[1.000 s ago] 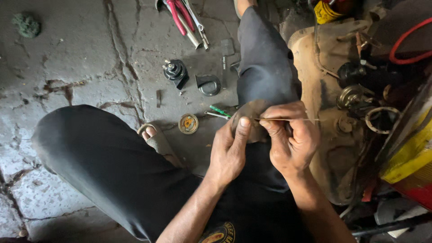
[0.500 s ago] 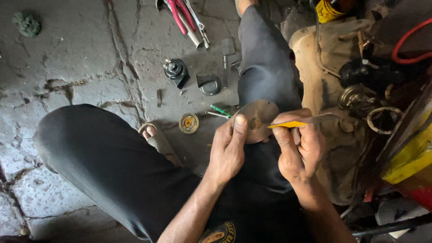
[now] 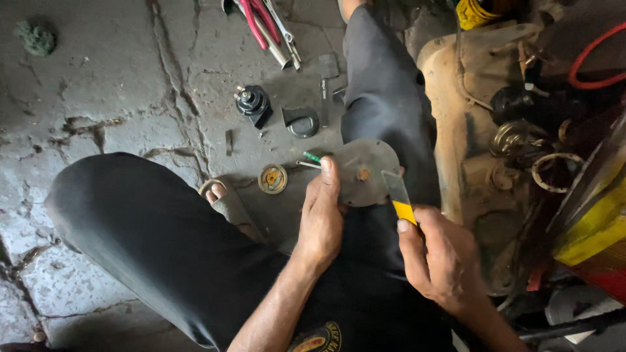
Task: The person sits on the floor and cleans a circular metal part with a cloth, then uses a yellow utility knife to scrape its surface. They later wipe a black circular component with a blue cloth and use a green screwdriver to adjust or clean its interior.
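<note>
Person seated on a cracked concrete floor [image 3: 117, 78], dark trousers, knees spread. All places below are given relative to the round grey metal disc [image 3: 365, 171].

Left hand [image 3: 321, 218]: closed around the disc's lower-left edge, thumb up along the rim, fingers wrapped behind. The disc is held up over the lap between the knees, face tilted toward the camera, a small brass-coloured hub at its centre.

Right hand [image 3: 438, 257]: below and to the right of the disc, fingers pinched shut on the yellow handle of a flat-bladed scraper [image 3: 398, 195]. The blade's long axis runs up and slightly left from the hand, and its tip lies on the disc's right edge. Whether it is pressing in or just resting there cannot be told.

Key relation: the disc lies up and left of the right hand, along the blade's own line; the left hand is the nearer one, already in contact.

On the floor, left of the disc: a green-tipped wire [image 3: 312, 157] just past the rim, and a small round brass part [image 3: 272, 178]. Above-left: a black knobbed part [image 3: 251, 103], a dark cap [image 3: 302, 122], and red-handled pliers [image 3: 257, 23]. Right: a grimy tan housing [image 3: 466, 124].
</note>
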A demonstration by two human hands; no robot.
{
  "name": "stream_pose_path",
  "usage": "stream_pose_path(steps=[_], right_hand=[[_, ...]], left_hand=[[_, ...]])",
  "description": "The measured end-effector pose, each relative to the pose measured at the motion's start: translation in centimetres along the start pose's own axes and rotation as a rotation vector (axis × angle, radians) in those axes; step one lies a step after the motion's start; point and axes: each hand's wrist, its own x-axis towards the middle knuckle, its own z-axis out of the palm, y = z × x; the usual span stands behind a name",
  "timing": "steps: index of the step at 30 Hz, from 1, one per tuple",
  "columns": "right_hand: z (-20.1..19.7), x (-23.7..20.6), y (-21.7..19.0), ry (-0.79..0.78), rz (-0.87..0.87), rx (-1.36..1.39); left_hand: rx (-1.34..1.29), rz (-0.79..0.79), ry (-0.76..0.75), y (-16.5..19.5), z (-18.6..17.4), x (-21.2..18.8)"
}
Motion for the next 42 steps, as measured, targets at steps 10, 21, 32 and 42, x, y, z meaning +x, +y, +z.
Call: stream_pose_path(steps=[10,21,32,42], right_hand=[[1.8,-0.8,1.1,0.126,-0.200,0.047],[2.2,-1.6,1.2,0.194,-0.209,-0.046],[2.8,-1.5,0.9,0.234,-0.146,0.013],[3.1,-1.0,0.8,0.256,-0.224,0.045]], left_hand=[[-0.087,-0.042,-0.005,0.8,1.1,-0.3],[-0.190,0.009,-0.074,1.1,1.4,-0.5],[-0.098,0.042,-0.059,0.9,1.3,-0.6],[-0.049,0.113,-0.080,1.4,1.7,-0.7]])
